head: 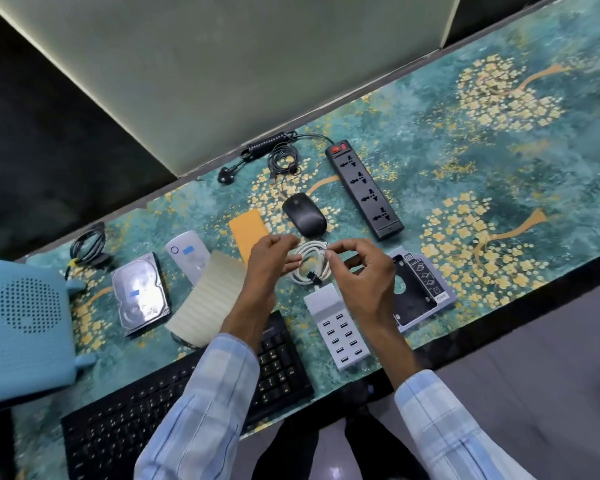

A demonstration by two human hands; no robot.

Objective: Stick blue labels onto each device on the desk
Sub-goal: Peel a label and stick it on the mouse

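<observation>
A coiled white cable (309, 263) sits just above the desk's middle, between both hands. My left hand (269, 268) holds its left side and my right hand (364, 271) pinches the coil's top right. Below it lies the white multi-port USB charger (340, 332). A hard drive (141, 294) and a white power bank (187, 254) each carry a small blue label. An empty-looking label backing sheet (208, 303) lies by my left wrist. A black mouse (303, 214), a black power strip (364, 188), an orange card (248, 226) and a drive caddy (420, 289) lie around.
A black keyboard (153, 420) lies at the near edge under my left forearm. A light blue router (21, 327) stands at the left. Black cable bundles (281, 154) lie along the back edge, and another (87, 245) at the far left. The patterned mat (499, 150) stretches right.
</observation>
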